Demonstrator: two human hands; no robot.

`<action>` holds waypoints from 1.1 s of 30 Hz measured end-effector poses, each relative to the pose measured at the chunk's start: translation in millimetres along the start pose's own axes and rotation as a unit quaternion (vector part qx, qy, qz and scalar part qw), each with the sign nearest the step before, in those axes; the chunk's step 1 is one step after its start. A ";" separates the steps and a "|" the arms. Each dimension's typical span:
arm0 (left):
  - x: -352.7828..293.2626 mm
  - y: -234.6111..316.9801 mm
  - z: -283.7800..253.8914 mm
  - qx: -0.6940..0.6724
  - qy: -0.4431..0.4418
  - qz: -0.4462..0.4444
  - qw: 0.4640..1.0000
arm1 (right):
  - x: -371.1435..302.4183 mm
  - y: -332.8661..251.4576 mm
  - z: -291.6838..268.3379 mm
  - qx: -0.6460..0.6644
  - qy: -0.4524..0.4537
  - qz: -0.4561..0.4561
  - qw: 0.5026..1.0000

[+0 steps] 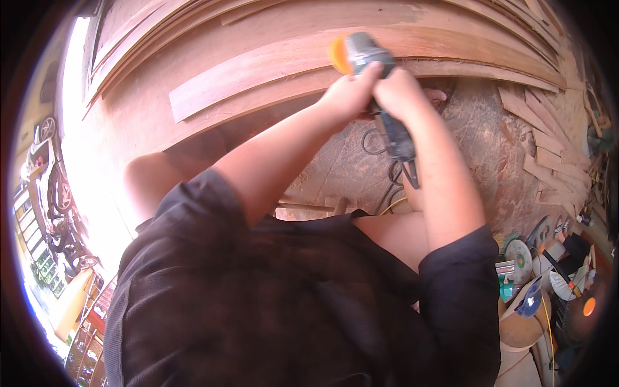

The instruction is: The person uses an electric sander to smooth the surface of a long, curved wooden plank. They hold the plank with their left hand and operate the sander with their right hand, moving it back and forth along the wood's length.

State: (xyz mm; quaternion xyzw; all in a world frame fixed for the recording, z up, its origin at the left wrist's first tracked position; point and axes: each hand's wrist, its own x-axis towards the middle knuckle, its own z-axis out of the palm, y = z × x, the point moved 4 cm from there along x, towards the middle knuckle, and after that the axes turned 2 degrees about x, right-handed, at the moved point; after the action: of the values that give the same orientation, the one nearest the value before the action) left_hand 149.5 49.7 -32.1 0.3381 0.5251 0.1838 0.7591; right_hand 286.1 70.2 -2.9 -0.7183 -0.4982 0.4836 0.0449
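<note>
Both my hands are closed on an angle grinder (398,138) with a grey head, a dark body and an orange disc. My left hand (350,95) wraps the grinder just behind its head. Right beside it, my right hand (398,95) grips the body. The orange disc (339,54) is over a long, pale reddish wooden plank (238,76); whether it touches the wood I cannot tell. From the grinder's rear end a dark cord (411,174) hangs toward the floor. Slight blur covers the hands and tool.
More long boards (161,39) lie stacked beyond the plank. Short wood offcuts (548,148) are piled on the dusty floor (480,145) at the right. Lower right, a grinding disc (518,258) sits among mixed tools. A motorbike (51,168) stands at the far left.
</note>
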 end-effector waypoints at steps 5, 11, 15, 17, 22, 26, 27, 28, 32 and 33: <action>67.4 42.9 62.7 0.115 -0.056 -0.011 0.992 | 34.8 75.9 -57.2 0.204 0.112 0.026 0.972; 47.1 39.7 30.2 0.118 -0.039 -0.014 0.992 | 22.4 48.7 -19.8 0.251 0.126 0.077 0.957; -29.3 6.0 -51.1 0.009 0.020 -0.019 1.000 | -18.5 -43.5 43.1 0.048 0.058 0.023 0.997; -72.5 -12.7 -96.2 -0.012 0.103 -0.027 0.994 | -27.3 -80.7 82.6 0.036 -0.049 0.014 0.998; -122.5 -36.1 -132.6 -0.122 0.200 -0.048 0.971 | -49.5 -136.3 128.9 -0.082 -0.086 -0.078 0.990; -90.4 -38.9 -98.5 -0.086 0.167 -0.022 0.982 | -40.4 -97.6 94.1 -0.057 -0.087 -0.039 0.994; -85.6 -20.9 -72.9 -0.033 0.143 -0.018 0.989 | -35.2 -78.3 75.7 -0.050 -0.087 -0.026 0.995; -65.8 -17.4 -55.9 0.004 0.100 -0.008 0.995 | -21.0 -47.4 65.5 -0.029 -0.024 -0.047 0.998; -4.8 -0.9 8.8 0.093 0.108 0.031 0.989 | 2.9 39.3 9.8 0.102 0.074 0.018 0.992; 0.5 12.8 17.0 0.146 0.072 0.006 0.987 | 6.5 50.9 4.4 0.150 0.099 0.018 0.984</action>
State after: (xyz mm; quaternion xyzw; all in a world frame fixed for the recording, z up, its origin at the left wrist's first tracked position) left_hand 166.4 53.7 -19.7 0.4338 0.5979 0.1336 0.6606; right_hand 317.4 47.8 -37.3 -0.7565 -0.4002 0.4803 0.1923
